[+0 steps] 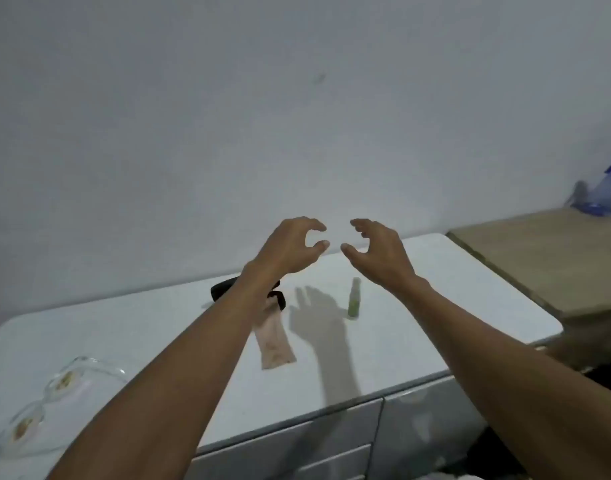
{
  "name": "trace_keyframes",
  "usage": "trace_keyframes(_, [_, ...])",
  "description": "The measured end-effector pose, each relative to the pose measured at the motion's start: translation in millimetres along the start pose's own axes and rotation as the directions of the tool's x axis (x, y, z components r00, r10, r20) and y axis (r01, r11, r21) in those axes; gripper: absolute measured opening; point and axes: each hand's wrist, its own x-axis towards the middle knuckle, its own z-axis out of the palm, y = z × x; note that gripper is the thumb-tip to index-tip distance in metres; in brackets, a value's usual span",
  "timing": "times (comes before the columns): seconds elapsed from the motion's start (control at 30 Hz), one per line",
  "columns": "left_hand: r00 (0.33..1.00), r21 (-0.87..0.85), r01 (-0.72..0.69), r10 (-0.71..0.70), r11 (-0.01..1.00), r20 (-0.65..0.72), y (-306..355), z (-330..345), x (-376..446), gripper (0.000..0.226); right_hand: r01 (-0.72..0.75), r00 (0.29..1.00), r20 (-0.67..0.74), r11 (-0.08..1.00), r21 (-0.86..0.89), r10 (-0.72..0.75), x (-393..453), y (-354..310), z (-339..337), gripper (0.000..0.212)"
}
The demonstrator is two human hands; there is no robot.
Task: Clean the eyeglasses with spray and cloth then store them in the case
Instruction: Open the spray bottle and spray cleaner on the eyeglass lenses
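Note:
Both my hands are raised above the white cabinet top (418,306), fingers curled and apart, holding nothing. My left hand (292,245) and my right hand (378,252) face each other a short gap apart. Below them a small green spray bottle (354,299) stands upright. A pinkish-beige cloth or pouch (274,337) lies flat to its left. A black object (224,289), perhaps the case or the eyeglasses, sits behind my left forearm, mostly hidden.
Clear glass dishes (54,386) with food remains sit at the cabinet's front left. A wooden table (539,258) adjoins on the right, with a blue spray bottle (605,188) lying at its far end. Drawers run below the front edge.

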Motion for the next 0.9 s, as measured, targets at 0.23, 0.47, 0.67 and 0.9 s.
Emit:
trace_keyframes(0.23, [0.996,-0.308,0.034,-0.005,0.951,0.094,-6,82,-9,0.041,-0.141,0.990,0.023,0.988,0.069,0.140,-49,79,46,0.075])
trace_keyframes(0.47, [0.998,-0.372,-0.031,0.051,0.928,0.043,-18,125,-15,0.032,-0.159,0.987,0.007,0.958,0.238,0.162,-56,107,83,0.063])
trace_keyframes(0.67, [0.999,-0.429,-0.017,-0.002,0.903,-0.044,-20,133,-18,0.025,-0.176,0.981,-0.028,0.949,0.261,0.190,-61,106,96,0.021])
trace_keyframes(0.9, [0.980,-0.547,-0.010,-0.101,0.837,-0.174,-20,127,-17,0.029,-0.178,0.979,-0.059,0.955,0.236,0.197,-63,100,100,0.022])
